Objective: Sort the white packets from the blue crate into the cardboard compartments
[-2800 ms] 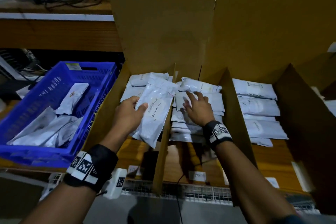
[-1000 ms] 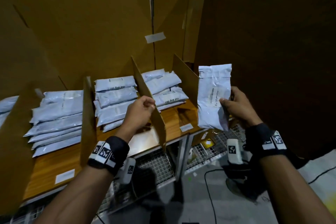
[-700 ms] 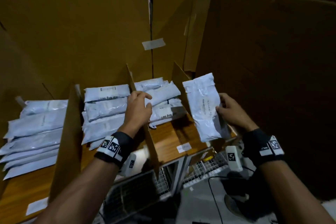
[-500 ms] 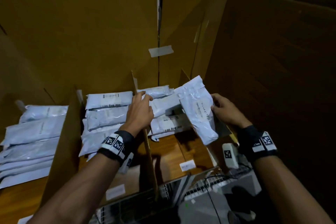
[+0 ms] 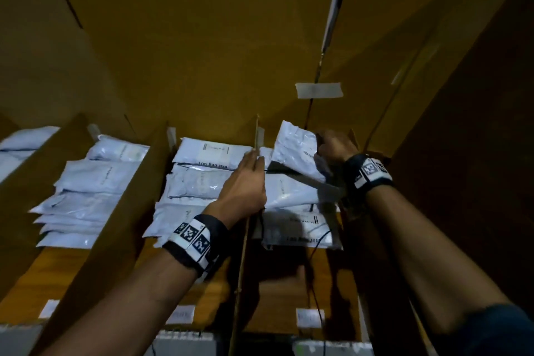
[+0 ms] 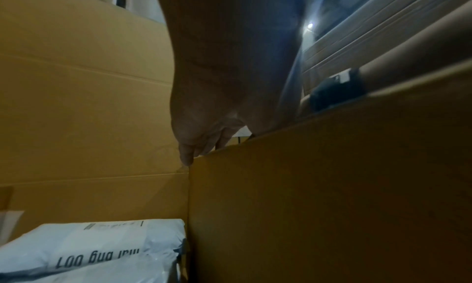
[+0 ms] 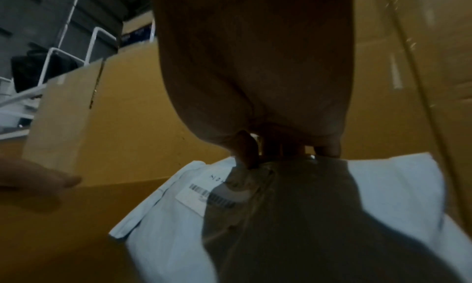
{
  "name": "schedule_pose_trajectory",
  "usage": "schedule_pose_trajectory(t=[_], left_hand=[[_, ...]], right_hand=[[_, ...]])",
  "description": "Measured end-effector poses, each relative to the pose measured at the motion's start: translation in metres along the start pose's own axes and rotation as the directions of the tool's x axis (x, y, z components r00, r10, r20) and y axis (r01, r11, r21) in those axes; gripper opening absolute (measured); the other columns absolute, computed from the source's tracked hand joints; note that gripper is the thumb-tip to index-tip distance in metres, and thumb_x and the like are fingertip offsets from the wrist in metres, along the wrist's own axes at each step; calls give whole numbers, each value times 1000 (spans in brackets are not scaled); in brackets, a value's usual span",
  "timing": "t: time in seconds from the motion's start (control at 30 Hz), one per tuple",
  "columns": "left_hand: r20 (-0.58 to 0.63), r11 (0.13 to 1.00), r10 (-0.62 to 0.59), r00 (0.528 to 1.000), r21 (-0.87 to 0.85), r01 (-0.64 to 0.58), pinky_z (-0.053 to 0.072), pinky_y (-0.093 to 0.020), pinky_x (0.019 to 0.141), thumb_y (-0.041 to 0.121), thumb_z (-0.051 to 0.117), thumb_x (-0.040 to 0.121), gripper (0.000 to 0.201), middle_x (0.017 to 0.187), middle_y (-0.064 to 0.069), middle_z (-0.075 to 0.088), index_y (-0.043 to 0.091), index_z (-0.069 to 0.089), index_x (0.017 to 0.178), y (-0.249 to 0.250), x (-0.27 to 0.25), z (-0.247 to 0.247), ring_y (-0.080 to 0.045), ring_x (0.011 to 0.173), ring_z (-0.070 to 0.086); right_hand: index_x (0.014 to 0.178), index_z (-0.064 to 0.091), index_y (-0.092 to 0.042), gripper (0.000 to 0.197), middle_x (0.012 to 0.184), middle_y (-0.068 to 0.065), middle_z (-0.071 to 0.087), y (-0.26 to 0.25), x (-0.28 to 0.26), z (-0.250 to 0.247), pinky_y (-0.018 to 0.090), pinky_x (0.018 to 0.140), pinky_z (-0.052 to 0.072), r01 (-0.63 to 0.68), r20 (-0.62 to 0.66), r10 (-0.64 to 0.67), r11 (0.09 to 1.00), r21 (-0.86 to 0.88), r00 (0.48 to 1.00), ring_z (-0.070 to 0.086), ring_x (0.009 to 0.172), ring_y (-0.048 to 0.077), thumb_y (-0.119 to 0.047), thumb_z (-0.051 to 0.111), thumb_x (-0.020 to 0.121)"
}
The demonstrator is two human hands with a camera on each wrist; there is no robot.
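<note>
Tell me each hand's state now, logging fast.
Left hand: grips the cardboard divider.
Right hand: holds a white packet.

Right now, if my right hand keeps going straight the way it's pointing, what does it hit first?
Probably the cardboard back wall. The right hand, holding a white packet, points into the rightmost compartment above the stacked packets. Depth is unclear.
</note>
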State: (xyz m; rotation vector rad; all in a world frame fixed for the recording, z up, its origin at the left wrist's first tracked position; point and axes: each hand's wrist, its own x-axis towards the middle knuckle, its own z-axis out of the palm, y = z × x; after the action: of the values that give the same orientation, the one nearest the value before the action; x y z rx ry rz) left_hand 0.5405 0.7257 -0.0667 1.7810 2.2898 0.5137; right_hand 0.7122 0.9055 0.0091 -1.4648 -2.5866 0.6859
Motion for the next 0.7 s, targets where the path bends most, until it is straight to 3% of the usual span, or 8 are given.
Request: schedule_pose_trajectory(t=[0.1, 0.23, 0.37, 0.53, 0.63, 0.7], left_hand=[[20, 999, -36, 999, -16, 37, 16, -38, 132, 9, 51, 98, 80, 175, -18, 13, 5, 11, 168, 3, 4, -6, -33, 162, 11], [28, 998, -66, 997, -7, 66, 16, -39, 132, 6, 55, 97, 82, 175, -20, 11, 1, 12, 167, 4, 5, -8, -32, 163, 9], [13, 996, -80, 997, -45, 80, 24, -41, 130, 4, 58, 92, 85, 175, -14, 15, 7, 17, 167, 6, 1, -7, -27, 163, 11], [14, 996, -76, 997, -48, 77, 27, -41, 129, 6, 58, 92, 87, 175, -14, 15, 8, 14, 168, 8, -1, -10, -28, 163, 13], [10, 996, -72, 997, -47, 73, 26, -40, 129, 6, 57, 94, 86, 175, -14, 15, 8, 15, 168, 8, 0, -11, -28, 163, 12], [17, 996, -77, 997, -47, 77, 25, -40, 129, 7, 56, 94, 87, 176, -13, 13, 10, 13, 169, 7, 0, -11, -26, 163, 11]], right_hand=[[116, 65, -12, 27, 117, 21, 71, -1, 53, 8, 51, 87, 56, 112, 19, -111, 985, -134, 994, 66, 107, 45, 1, 58, 94], [95, 54, -20, 22, 105, 18, 68, -4, 98, 29, 47, 83, 48, 186, 94, -167, 950, -253, 981, 64, 107, 41, 2, 56, 93], [115, 67, -16, 30, 115, 17, 71, 4, 117, 55, 53, 98, 50, 210, 119, -183, 936, -283, 976, 64, 113, 42, 2, 60, 92], [127, 64, -23, 50, 121, 11, 64, 27, 115, 87, 48, 90, 51, 275, -38, -304, 902, -333, 952, 59, 111, 40, 0, 69, 83], [125, 63, -19, 37, 119, 14, 57, 35, 104, 96, 47, 90, 48, 291, -158, -337, 922, -257, 928, 54, 110, 40, -6, 64, 91], [135, 60, -21, 35, 126, 13, 57, 36, 99, 102, 49, 95, 47, 330, -97, -368, 902, -278, 925, 54, 117, 38, -22, 60, 100]])
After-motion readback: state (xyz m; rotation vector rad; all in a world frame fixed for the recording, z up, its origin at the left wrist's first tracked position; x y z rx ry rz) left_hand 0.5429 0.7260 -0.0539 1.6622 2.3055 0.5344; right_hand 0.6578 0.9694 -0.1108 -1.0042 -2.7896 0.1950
